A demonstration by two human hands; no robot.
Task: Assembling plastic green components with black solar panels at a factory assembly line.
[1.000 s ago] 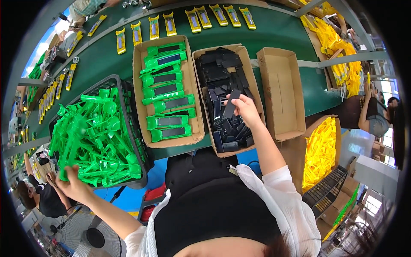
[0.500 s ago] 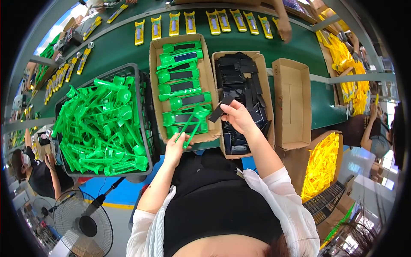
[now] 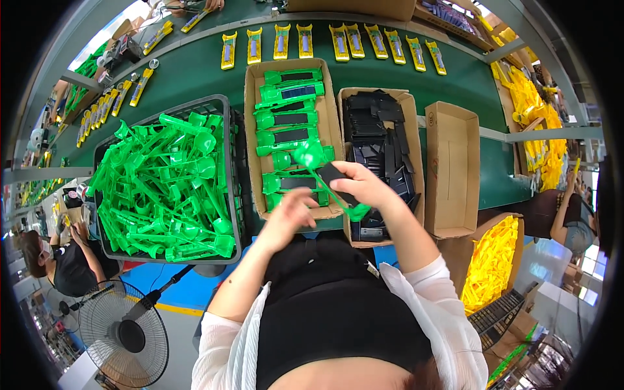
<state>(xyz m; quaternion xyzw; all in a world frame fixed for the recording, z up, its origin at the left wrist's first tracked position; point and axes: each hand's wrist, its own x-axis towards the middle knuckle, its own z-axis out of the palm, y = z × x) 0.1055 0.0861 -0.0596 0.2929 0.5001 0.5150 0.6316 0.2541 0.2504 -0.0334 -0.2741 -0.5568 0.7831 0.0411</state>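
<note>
My right hand (image 3: pixel 367 187) pinches a small black rectangular panel (image 3: pixel 332 174) together with a green plastic frame (image 3: pixel 308 155), which has a rounded head and slants down across the box edge. To its left, my left hand (image 3: pixel 290 218) is apart from the frame, its fingers spread and slightly blurred, holding nothing I can see. Beneath lies a cardboard box (image 3: pixel 252 140) with several green frames bearing dark panels, stacked crosswise. A second cardboard box (image 3: pixel 416 156), right of it, holds many loose black panels (image 3: pixel 374 107).
A dark crate (image 3: pixel 229 140) heaped with green frames stands at left. Farther right are a cardboard box (image 3: pixel 453 224) and yellow parts (image 3: pixel 491 263). Several yellow units (image 3: pixel 305 42) line the green belt (image 3: pixel 195 81). A black fan (image 3: pixel 130 335) stands lower left; co-workers are at both sides.
My left hand has let go of the green frame, which is now in my right hand with the black panel. The view has shifted slightly, and a co-worker's hand has left the far belt.
</note>
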